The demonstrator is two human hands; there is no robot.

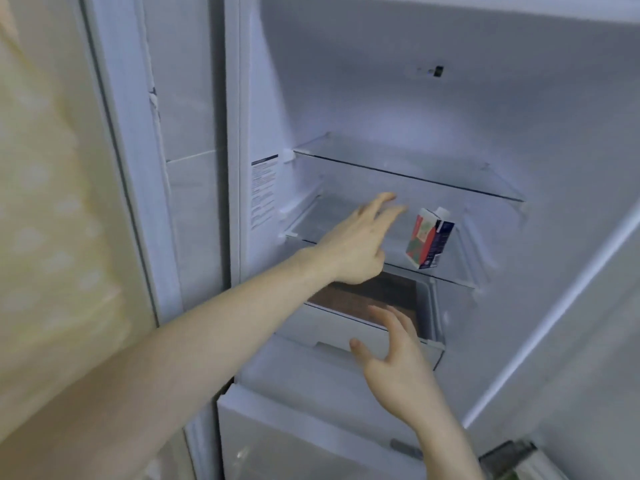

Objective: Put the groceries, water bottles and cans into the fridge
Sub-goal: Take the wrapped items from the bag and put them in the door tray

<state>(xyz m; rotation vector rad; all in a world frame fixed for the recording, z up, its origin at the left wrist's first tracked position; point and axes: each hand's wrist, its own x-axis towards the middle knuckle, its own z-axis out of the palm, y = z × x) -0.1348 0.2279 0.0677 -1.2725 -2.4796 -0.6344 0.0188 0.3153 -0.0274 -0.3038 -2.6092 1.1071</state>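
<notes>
The white fridge [381, 98] stands open in front of me. A small red, green and dark blue carton [429, 239] stands upright on the lower glass shelf [311, 230]. My left hand [356, 242] reaches over that shelf, fingers spread, holding nothing, just left of the carton and apart from it. My right hand [394, 365] hovers open in front of the white drawer [346, 330] below the shelf, fingers apart, empty. A brown item [367, 299] lies inside the drawer.
An upper glass shelf [408, 168] sits bare above the carton. The open fridge door [571, 271] stands at the right. A label sticker [264, 188] is on the left inner wall. A pale yellow wall [45, 202] lies left.
</notes>
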